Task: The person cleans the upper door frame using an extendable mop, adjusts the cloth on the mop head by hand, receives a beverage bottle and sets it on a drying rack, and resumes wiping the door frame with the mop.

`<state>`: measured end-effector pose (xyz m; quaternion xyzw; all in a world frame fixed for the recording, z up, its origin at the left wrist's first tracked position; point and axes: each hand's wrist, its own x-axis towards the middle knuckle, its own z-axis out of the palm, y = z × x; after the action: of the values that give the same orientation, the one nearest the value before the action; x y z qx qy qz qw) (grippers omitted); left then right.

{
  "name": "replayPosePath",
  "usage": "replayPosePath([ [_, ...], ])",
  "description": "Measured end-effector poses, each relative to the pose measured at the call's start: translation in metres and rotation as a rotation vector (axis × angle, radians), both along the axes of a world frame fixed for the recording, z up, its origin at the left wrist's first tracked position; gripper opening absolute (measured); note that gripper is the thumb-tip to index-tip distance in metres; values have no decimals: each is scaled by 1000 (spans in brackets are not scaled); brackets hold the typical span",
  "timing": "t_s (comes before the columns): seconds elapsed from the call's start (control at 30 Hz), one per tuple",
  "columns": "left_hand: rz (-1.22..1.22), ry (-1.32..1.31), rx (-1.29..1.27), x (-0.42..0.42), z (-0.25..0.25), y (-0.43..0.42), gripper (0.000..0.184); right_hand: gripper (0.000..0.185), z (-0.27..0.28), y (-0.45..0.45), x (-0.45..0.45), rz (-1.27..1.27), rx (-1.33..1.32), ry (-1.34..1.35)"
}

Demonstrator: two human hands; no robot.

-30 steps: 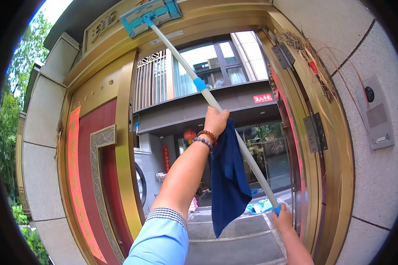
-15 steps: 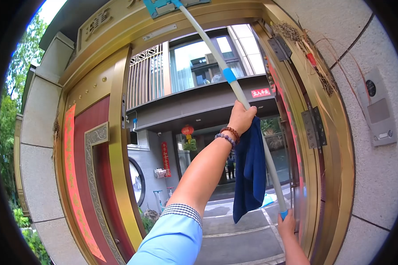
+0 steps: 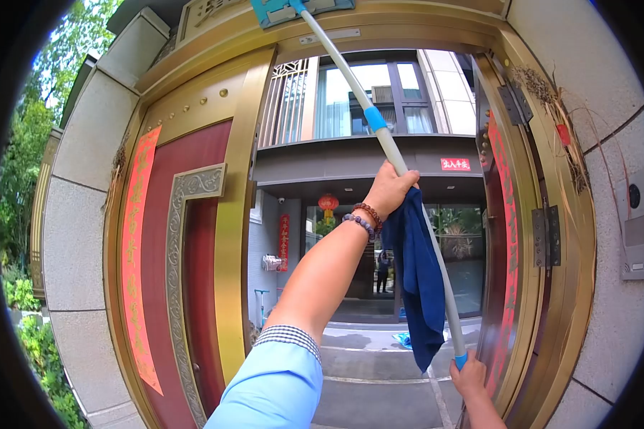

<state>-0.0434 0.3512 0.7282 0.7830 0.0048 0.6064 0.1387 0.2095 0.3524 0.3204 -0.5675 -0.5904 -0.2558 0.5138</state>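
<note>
The left hand [image 3: 392,189] is clenching the pale mop pole [image 3: 390,148] just off centre toward 2 o'clock, while the right hand [image 3: 470,375] is wrapping around the pole's blue lower end [image 3: 461,360] between 4 and 5 o'clock. A dark blue cloth [image 3: 418,286] is hanging beneath the left hand toward 4 o'clock, beside the pole. At 12 o'clock the blue mop head [image 3: 277,13] is showing in front of the gold door frame [image 3: 422,30]; whether it is touching cannot be told.

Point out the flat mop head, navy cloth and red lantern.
Flat mop head [image 3: 276,13], head view: plate's left part.
Navy cloth [image 3: 418,279], head view: hanging middle.
Red lantern [image 3: 328,203], head view: round body.
</note>
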Motion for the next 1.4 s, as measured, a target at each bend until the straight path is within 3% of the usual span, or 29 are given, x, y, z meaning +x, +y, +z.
replayPosePath([
  [0.03,-11,2,-34,-21,3,0,21,40,8,-3,-7,36,3,-53],
  [0.13,-71,-4,-55,-75,10,4,20,39,27,-9,-30,520,25,-51],
  [0.23,-90,-4,-76,-121,14,5,22,37,33,-7,-46,1142,-490,466],
  [0.33,-106,-11,-105,-152,15,-3,23,30,33,2,-56,1430,-805,604],
  [0.43,9,-42,-80,-178,23,-1,23,29,43,-4,-83,1136,-595,513],
  [0.47,72,-113,-79,-183,25,-3,34,33,55,-13,-93,1026,-538,492],
  [0.57,792,-464,205,-186,22,-13,51,36,62,29,-96,892,-281,284],
  [0.63,1124,-325,41,-162,-5,-45,88,38,89,7,-122,814,-171,264],
  [0.7,1101,-173,-42,-141,-44,-45,115,38,113,-7,-139,722,-20,154],
  [0.73,936,-123,-61,-131,-65,-31,108,39,119,0,-140,727,-44,175],
  [0.77,846,-180,-27,-121,-78,-9,86,39,121,8,-140,690,-12,159],
  [0.9,755,-238,-126,-110,-63,-3,52,41,137,20,-143,511,62,143],
  [1.1,534,-236,-8,-118,-60,25,54,36,140,38,-145,321,137,100],
  [1.2,526,-182,-24,-124,-76,24,54,35,129,35,-151,433,44,159],
  [1.3,622,-135,24,-126,-107,36,56,36,88,43,-151,508,9,199],
  [1.4,699,-57,-152,-132,-146,12,57,40,35,46,-158,623,-130,253],
])
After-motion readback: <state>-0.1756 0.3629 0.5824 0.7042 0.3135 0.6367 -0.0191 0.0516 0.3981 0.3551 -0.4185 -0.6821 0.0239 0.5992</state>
